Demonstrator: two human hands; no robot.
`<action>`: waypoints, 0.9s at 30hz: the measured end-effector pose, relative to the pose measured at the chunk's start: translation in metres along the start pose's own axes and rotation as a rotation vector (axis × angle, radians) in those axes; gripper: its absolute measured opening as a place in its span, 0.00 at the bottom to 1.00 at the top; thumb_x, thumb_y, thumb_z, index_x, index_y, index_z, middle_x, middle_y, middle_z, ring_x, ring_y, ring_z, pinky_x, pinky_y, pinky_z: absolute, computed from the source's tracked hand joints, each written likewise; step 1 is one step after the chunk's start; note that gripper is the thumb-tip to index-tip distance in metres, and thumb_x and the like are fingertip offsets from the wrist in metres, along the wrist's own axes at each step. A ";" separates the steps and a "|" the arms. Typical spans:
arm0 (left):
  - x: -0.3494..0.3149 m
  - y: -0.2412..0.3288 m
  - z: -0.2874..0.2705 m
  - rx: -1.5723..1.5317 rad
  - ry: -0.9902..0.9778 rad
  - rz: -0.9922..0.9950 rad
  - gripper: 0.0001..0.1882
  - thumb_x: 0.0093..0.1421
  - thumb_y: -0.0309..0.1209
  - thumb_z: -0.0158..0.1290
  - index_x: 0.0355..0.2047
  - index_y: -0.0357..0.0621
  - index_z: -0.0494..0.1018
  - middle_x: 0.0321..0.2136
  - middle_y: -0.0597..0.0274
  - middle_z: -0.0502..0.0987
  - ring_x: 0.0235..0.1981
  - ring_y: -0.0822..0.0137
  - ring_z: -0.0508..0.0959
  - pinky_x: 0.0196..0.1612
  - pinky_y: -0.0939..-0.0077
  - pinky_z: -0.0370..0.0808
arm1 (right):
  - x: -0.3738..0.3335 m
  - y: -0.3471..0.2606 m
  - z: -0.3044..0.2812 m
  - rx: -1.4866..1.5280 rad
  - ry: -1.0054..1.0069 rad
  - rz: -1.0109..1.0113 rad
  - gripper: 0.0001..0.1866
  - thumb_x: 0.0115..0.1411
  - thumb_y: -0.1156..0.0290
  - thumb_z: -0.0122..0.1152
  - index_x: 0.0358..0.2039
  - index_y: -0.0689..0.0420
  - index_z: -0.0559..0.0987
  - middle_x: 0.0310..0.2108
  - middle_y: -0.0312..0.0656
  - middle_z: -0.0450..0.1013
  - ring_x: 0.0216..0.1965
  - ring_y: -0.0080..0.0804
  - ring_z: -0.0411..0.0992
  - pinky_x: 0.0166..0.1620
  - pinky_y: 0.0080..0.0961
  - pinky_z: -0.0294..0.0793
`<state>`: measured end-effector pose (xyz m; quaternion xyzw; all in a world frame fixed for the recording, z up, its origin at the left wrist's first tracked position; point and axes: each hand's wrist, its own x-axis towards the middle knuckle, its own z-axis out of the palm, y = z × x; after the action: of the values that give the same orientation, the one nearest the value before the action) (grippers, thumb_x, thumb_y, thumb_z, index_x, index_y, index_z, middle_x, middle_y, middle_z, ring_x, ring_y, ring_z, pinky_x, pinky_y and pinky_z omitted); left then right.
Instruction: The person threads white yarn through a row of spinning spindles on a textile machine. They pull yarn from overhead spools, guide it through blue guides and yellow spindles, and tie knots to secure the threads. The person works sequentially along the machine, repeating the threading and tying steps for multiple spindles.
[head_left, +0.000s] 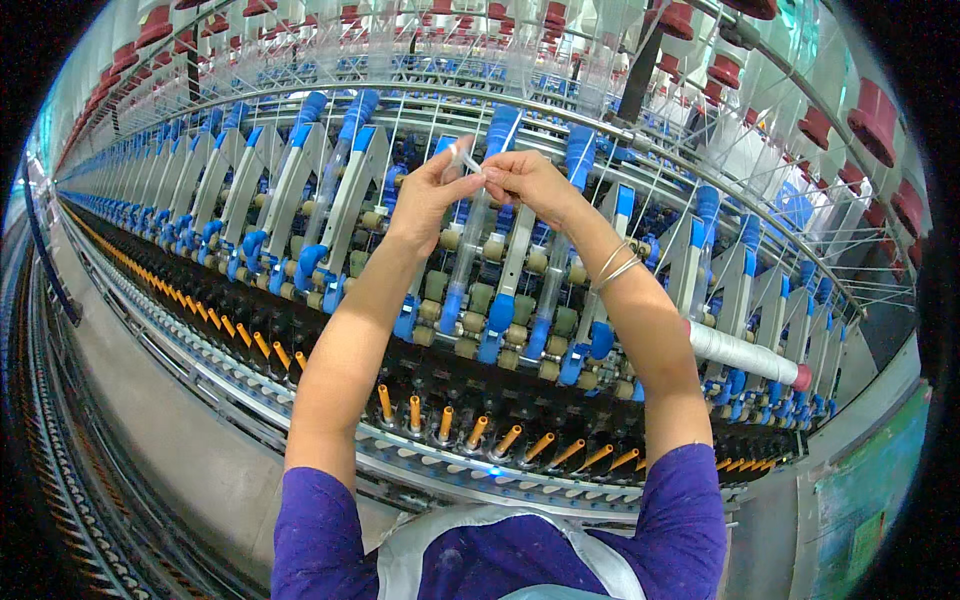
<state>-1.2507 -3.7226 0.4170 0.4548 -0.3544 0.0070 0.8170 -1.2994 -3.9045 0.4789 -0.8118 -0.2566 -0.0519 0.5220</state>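
Both my arms reach up and forward over a long spinning machine point(520, 250). A white strand of fibre point(467, 158) loops between my fingertips, close to a blue-topped clear tube point(503, 128). My left hand point(425, 203) is closed in a pinch on the strand, with thumb and forefinger toward the right. Right against it, my right hand point(535, 187) pinches the strand too, thumb and fingers pressed together. The fingertips of the two hands meet or nearly meet. Two thin bangles point(618, 264) circle my right wrist.
A white wound bobbin point(745, 356) with a red end lies across the machine on the right. Orange spindle tubes point(477, 432) stand in a row below my arms. Grey arms with blue caps point(360, 180) line the machine. Red bobbin ends point(873, 122) hang overhead among metal rails.
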 end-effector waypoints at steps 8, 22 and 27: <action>0.002 0.009 0.018 0.745 0.291 0.378 0.14 0.59 0.35 0.54 0.22 0.37 0.69 0.23 0.54 0.77 0.24 0.62 0.76 0.31 0.64 0.70 | -0.004 -0.004 0.001 0.004 -0.090 0.022 0.12 0.65 0.64 0.54 0.35 0.59 0.79 0.20 0.29 0.67 0.22 0.16 0.61 0.26 0.13 0.58; -0.355 -0.083 -0.068 0.684 -0.625 -0.810 0.17 0.66 0.41 0.39 0.44 0.48 0.73 0.41 0.51 0.74 0.42 0.53 0.73 0.48 0.61 0.69 | 0.058 0.033 -0.010 -1.798 -0.313 -0.144 0.06 0.49 0.76 0.57 0.23 0.56 0.82 0.27 0.45 0.78 0.33 0.43 0.78 0.34 0.36 0.78; -0.471 -0.110 -0.092 0.717 -0.865 -1.238 0.22 0.64 0.44 0.42 0.56 0.52 0.68 0.51 0.48 0.72 0.53 0.47 0.71 0.54 0.57 0.68 | 0.057 0.032 0.000 -1.819 -0.397 -0.121 0.06 0.49 0.74 0.58 0.23 0.57 0.83 0.28 0.45 0.79 0.31 0.43 0.78 0.31 0.36 0.78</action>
<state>-1.5142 -3.5722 0.0294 0.7622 -0.2992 -0.5062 0.2708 -1.2353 -3.8942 0.4728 -0.8878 -0.2438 -0.1204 -0.3712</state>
